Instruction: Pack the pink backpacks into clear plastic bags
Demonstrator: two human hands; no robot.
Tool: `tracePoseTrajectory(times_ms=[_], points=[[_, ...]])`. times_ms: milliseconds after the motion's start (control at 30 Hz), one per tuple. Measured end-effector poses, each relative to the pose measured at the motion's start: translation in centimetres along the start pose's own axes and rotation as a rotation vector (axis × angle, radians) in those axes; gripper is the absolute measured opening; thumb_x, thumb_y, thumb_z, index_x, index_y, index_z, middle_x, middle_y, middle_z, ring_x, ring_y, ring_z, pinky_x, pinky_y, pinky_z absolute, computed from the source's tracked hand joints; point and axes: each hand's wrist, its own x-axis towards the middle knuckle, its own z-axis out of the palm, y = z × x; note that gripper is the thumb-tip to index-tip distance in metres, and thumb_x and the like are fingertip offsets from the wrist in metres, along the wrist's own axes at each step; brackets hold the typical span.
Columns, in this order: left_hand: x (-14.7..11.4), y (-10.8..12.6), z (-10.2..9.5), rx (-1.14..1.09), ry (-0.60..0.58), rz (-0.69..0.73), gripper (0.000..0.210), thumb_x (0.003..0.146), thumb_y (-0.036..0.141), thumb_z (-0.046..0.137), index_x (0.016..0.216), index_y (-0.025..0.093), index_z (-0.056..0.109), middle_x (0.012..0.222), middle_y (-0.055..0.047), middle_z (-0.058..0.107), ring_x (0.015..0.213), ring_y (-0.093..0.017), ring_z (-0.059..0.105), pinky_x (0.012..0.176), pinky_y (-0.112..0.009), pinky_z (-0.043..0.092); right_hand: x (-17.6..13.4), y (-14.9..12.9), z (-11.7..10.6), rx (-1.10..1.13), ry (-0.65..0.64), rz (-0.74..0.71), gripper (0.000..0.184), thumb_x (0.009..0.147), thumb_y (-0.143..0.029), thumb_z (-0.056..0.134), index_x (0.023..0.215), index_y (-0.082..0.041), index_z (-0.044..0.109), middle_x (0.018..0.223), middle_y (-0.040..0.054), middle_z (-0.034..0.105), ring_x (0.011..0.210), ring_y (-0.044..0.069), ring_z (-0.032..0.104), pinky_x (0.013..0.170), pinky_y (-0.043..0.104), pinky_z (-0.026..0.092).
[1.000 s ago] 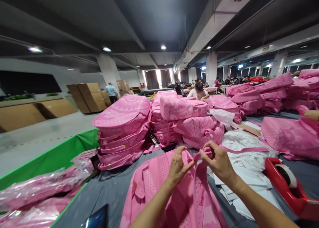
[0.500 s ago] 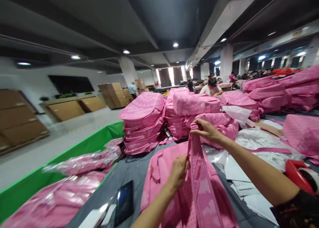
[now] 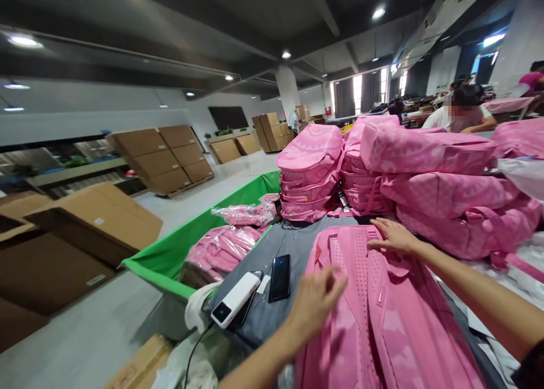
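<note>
A pink backpack lies on the grey-covered table, its dotted back panel and shoulder straps facing up. My right hand rests at the backpack's top edge, by the upper end of a shoulder strap, fingers stretched out and apart. Slightly blurred, my left hand hovers over the left side of the backpack, fingers loosely spread with nothing in them. Left of that hand are a black phone and a white power bank with a cable.
Stacks of pink backpacks stand behind, with more piled at the right. A green-sided bin on the left holds plastic-wrapped pink bags. Cardboard boxes stand on the floor. A person in white is across the table.
The view has swung left. The raised strap now lies down on the backpack. My left hand has let go of it and moved left; my right hand has lowered to the top edge.
</note>
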Motion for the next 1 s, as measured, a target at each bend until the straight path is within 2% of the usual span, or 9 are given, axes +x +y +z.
tracePoseTrajectory(times_ms=[67, 200, 300, 433, 567, 700, 800, 900, 1000], points=[[6.0, -1.1, -1.1, 0.186, 0.234, -0.004, 0.066, 0.085, 0.053, 0.067, 0.138, 0.013, 0.06, 0.124, -0.018, 0.073, 0.122, -0.034, 0.065, 0.106, -0.044, 0.047, -0.4, 0.5, 1.0, -0.017, 0.039, -0.045, 0.076, 0.082, -0.074, 0.062, 0.14, -0.024, 0.059, 0.149, 0.0168, 0.057, 0.14, 0.038, 0.049, 0.118, 0.059, 0.035], [14.8, -3.0, 0.4, 0.177, 0.164, 0.015, 0.06, 0.077, 0.041, 0.081, 0.126, 0.011, 0.066, 0.132, -0.022, 0.068, 0.129, -0.038, 0.061, 0.109, -0.048, 0.046, -1.6, 0.8, 2.9, 0.059, 0.237, -0.175, 0.061, 0.089, -0.065, 0.061, 0.134, -0.024, 0.062, 0.133, 0.0133, 0.068, 0.122, 0.031, 0.063, 0.11, 0.051, 0.047], [15.5, -4.0, 2.4, 0.132, 0.161, 0.132, 0.043, 0.078, 0.025, 0.08, 0.119, 0.019, 0.068, 0.126, -0.011, 0.071, 0.12, -0.026, 0.064, 0.107, -0.04, 0.048, -2.7, 0.6, 4.1, 0.085, 0.416, -0.195, 0.054, 0.091, -0.06, 0.062, 0.128, -0.021, 0.064, 0.121, 0.0136, 0.07, 0.113, 0.03, 0.065, 0.1, 0.048, 0.052], [12.1, -5.8, 4.1, 0.096, 0.329, 0.289, 0.031, 0.089, 0.017, 0.068, 0.12, 0.022, 0.066, 0.123, -0.008, 0.068, 0.117, -0.023, 0.061, 0.106, -0.041, 0.048, -4.7, -0.8, 4.8, -0.024, 0.515, -0.207, 0.045, 0.094, -0.051, 0.06, 0.129, -0.022, 0.064, 0.123, 0.0139, 0.071, 0.116, 0.032, 0.063, 0.105, 0.052, 0.048], [8.6, -8.4, 5.4, 0.125, 0.408, 0.378, 0.02, 0.099, 0.018, 0.056, 0.113, 0.021, 0.071, 0.11, -0.008, 0.071, 0.107, -0.023, 0.064, 0.099, -0.041, 0.052, -7.9, -2.2, 5.6, -0.121, 0.434, -0.206, 0.035, 0.095, -0.043, 0.06, 0.123, -0.022, 0.068, 0.115, 0.0137, 0.073, 0.107, 0.032, 0.065, 0.099, 0.05, 0.051], [7.6, -10.3, 6.2, 0.292, 0.189, 0.35, 0.025, 0.104, 0.025, 0.051, 0.109, 0.022, 0.076, 0.099, -0.007, 0.073, 0.096, -0.021, 0.066, 0.088, -0.035, 0.054, -9.6, -2.0, 6.6, -0.031, 0.304, -0.162, 0.028, 0.098, -0.044, 0.057, 0.111, -0.024, 0.072, 0.106, 0.0111, 0.076, 0.095, 0.028, 0.069, 0.085, 0.042, 0.054], [10.4, -10.5, 6.2, 0.406, -0.004, 0.212, 0.026, 0.104, 0.026, 0.053, 0.106, 0.02, 0.078, 0.098, -0.007, 0.074, 0.097, -0.02, 0.067, 0.089, -0.032, 0.052, -7.1, -1.3, 6.6, 0.035, 0.08, -0.026, 0.029, 0.1, -0.046, 0.054, 0.103, -0.024, 0.072, 0.105, 0.0098, 0.077, 0.094, 0.027, 0.071, 0.081, 0.039, 0.053], [15.4, -9.9, 6.1, 0.446, -0.053, 0.116, 0.026, 0.103, 0.026, 0.053, 0.106, 0.019, 0.078, 0.106, -0.009, 0.075, 0.103, -0.023, 0.068, 0.092, -0.034, 0.052, -2.4, -0.4, 6.4, -0.079, -0.144, 0.213, 0.031, 0.1, -0.045, 0.05, 0.101, -0.022, 0.071, 0.105, 0.0103, 0.077, 0.095, 0.028, 0.071, 0.077, 0.037, 0.051], [18.7, -8.4, 5.7, 0.48, -0.081, 0.056, 0.03, 0.103, 0.023, 0.049, 0.109, 0.017, 0.077, 0.115, -0.013, 0.075, 0.111, -0.026, 0.068, 0.095, -0.037, 0.051, 0.8, -0.3, 6.4, -0.176, -0.169, 0.313, 0.033, 0.102, -0.041, 0.047, 0.107, -0.019, 0.07, 0.107, 0.0132, 0.076, 0.097, 0.029, 0.071, 0.078, 0.036, 0.05]])
